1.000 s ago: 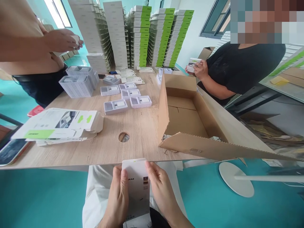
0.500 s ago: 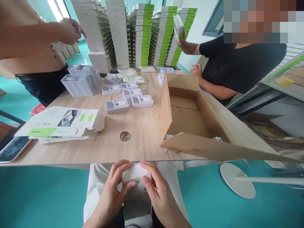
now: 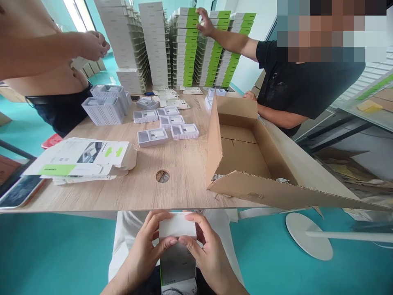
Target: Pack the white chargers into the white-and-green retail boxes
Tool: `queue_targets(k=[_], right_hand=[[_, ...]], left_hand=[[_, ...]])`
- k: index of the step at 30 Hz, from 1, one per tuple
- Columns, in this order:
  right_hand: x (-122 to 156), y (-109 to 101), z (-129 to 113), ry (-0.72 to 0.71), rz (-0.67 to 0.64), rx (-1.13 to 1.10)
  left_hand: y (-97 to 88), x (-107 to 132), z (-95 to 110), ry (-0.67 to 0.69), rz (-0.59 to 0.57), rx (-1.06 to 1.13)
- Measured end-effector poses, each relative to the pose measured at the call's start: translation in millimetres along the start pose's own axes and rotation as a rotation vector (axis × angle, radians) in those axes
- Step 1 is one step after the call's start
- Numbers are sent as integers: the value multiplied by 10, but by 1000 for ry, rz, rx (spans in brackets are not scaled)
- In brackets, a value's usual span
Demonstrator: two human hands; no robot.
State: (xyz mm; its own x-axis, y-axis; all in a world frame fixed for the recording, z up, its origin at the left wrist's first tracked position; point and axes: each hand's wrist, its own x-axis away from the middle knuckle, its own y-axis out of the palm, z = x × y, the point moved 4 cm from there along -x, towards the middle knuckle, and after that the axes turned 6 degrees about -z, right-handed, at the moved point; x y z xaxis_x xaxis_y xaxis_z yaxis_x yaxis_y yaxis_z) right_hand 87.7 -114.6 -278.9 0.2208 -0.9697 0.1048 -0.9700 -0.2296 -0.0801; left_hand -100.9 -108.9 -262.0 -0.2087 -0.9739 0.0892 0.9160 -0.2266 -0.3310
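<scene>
Just below the near table edge, a small white product box (image 3: 177,241) stands on end in my lap. My left hand (image 3: 144,254) grips its left side, thumb pressed on the folded top flap. On the other side my right hand (image 3: 205,250) holds the box, thumb meeting the left thumb on that flap. A stack of flat unfolded white and green cartons (image 3: 80,159) lies on the wooden table (image 3: 184,172) to the left. Several grey plastic trays with white inserts (image 3: 152,137) lie mid-table.
A large open cardboard box (image 3: 245,151) lies on the table's right side. Tall stacks of white and green boxes (image 3: 184,45) line the far end. A person in black on the right reaches to those stacks. Another person stands at the left. A phone (image 3: 18,190) lies at the near left edge.
I have folded the box's top flap down and both thumbs now press on it. The person in black has moved an arm up to the stacks.
</scene>
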Motion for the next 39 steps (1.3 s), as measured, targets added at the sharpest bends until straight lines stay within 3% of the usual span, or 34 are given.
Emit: queue_targets(k=[3,5,7,9,12,14,18,24,31,39], right_hand=[[-45,-47,-236,-49,-6,82],[-116,-97,-603,-162,-10,130],[-223,-161,-1118,-404,41,184],[-357,-205,-1625,-706,116,248],[-619,-188,-2029,-1034,118,314],[-831,-155,-2003,-1079,68,343],[-1152,-114,-1617,-972,32,344],[-1188,-90,-1259,-815,29,202],[-1211,-61,-1107,-735,52,151],[-1249,173,-1136,-843,422,251]], left_hand=[[-121,-3,129,65,46,-24],[-299,-59,416,201,79,-114],[-530,-167,858,436,113,-224],[-795,-299,1297,667,245,-283],[-1042,-499,1631,907,411,-356],[-1070,-632,1573,959,452,-427],[-990,-833,1160,910,506,-538],[-855,-827,908,773,511,-584],[-752,-824,726,649,473,-496],[-557,-934,660,542,681,-90]])
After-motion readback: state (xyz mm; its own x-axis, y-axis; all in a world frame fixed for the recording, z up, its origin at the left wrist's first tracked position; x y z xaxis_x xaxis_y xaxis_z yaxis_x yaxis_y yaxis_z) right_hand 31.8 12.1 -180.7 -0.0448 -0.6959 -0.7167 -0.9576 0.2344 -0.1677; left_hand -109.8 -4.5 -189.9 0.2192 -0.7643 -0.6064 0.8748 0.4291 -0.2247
